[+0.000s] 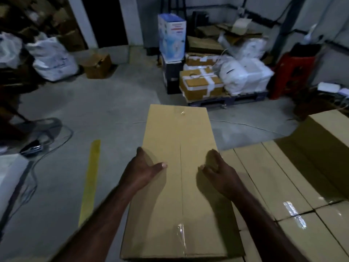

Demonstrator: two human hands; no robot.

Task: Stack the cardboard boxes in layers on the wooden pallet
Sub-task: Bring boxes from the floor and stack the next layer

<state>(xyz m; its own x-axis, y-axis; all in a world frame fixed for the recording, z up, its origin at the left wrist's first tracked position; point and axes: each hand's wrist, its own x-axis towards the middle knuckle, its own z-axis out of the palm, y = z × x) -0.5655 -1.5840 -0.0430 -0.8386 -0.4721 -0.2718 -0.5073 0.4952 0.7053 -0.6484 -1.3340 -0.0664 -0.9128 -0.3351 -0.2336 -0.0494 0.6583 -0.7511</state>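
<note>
Ahead of the person, a long cardboard box (179,186) is gripped by its side edges, left hand (145,167) with thumb laid on top, right hand (219,171) curled over the rim. Its long axis runs away from the body, and the stacked boxes (273,176) lie just beside it, nearer the right hand.

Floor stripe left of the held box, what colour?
The floor stripe is yellow, seen in the head view.

This is a warehouse storeroom, with a bare concrete floor (98,103) bearing a yellow line (90,178), sealed cardboard boxes (273,174) in rows, and taped cartons (200,87) and white sacks (243,76) on a dark pallet (245,97).
</note>
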